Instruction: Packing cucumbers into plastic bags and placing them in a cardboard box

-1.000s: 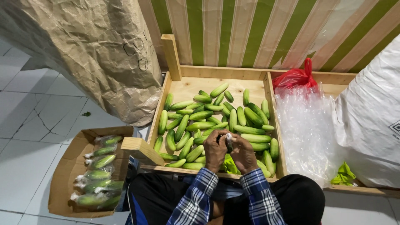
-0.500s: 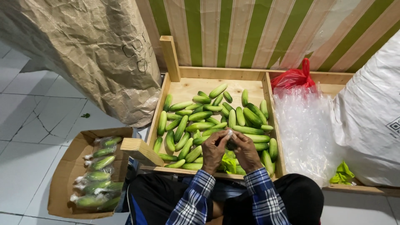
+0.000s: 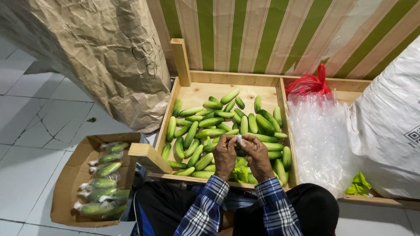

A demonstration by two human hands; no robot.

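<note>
Both hands [image 3: 240, 153] (perhaps pinching) over cucumbers [image 3: 210, 126]

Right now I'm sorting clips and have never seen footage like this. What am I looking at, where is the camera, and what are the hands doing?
No machine here: a person works with bare hands, and the one camera sits on their head, looking down past plaid sleeves. The left hand and right hand meet above a wooden crate and pinch the twisted top of a clear bag between the fingertips. What the bag holds is mostly hidden behind the hands. Loose cucumbers fill the crate. To the left, on the tiled floor, a cardboard box holds cucumbers already in bags. To the right lie a stack of clear plastic bags, a red bag and a white sack. A brown paper sack stands behind.
</note>
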